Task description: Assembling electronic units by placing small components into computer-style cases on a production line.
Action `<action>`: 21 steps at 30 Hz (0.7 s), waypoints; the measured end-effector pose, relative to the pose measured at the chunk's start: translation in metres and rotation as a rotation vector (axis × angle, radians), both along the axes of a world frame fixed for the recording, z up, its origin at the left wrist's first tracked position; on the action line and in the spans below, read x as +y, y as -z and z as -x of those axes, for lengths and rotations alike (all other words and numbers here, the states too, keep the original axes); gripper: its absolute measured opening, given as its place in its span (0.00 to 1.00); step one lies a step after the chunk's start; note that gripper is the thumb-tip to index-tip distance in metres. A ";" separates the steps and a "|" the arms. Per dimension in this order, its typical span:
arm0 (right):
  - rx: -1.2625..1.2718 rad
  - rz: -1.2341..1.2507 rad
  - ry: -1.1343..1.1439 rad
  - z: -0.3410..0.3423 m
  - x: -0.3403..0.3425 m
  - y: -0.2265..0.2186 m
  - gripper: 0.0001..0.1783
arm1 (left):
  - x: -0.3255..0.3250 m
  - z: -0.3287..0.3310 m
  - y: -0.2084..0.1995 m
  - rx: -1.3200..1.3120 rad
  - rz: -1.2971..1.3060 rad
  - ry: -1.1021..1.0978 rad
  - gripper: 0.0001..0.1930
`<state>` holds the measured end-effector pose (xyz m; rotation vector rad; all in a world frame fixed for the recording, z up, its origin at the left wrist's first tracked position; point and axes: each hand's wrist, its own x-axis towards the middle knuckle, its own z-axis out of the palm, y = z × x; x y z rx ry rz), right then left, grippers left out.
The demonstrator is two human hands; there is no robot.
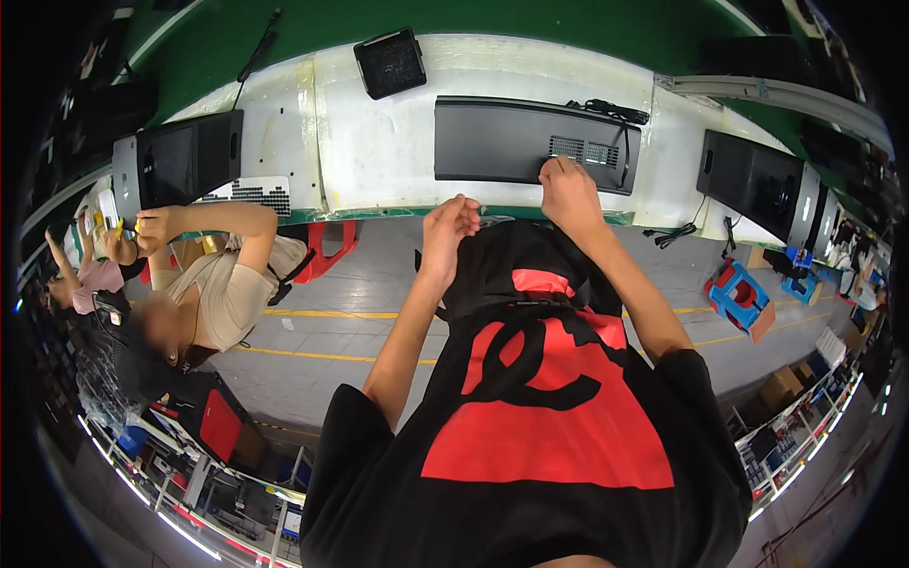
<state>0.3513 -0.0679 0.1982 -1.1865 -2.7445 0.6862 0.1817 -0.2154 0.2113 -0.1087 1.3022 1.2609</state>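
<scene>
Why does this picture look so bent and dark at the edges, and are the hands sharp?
Head view: the white bench bows into an arc and the corners go black, as fits a fisheye lens; head view: the left hand and right hand look fairly sharp; head view: strip lights glare near the rim.

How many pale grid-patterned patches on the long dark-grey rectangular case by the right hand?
2: the left patch, just beyond the bare right hand; the right patch, beside it. The hand may hide others.
</scene>
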 end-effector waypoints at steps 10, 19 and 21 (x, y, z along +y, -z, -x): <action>-0.332 0.170 0.267 0.032 0.022 -0.010 0.26 | 0.005 0.068 0.052 0.494 0.079 -0.197 0.15; 0.848 0.703 0.596 -0.087 0.061 -0.008 0.09 | 0.042 0.043 0.084 0.557 -0.129 -0.015 0.27; 0.757 0.553 0.595 -0.127 0.107 0.034 0.17 | 0.043 0.034 0.088 0.526 -0.147 -0.018 0.29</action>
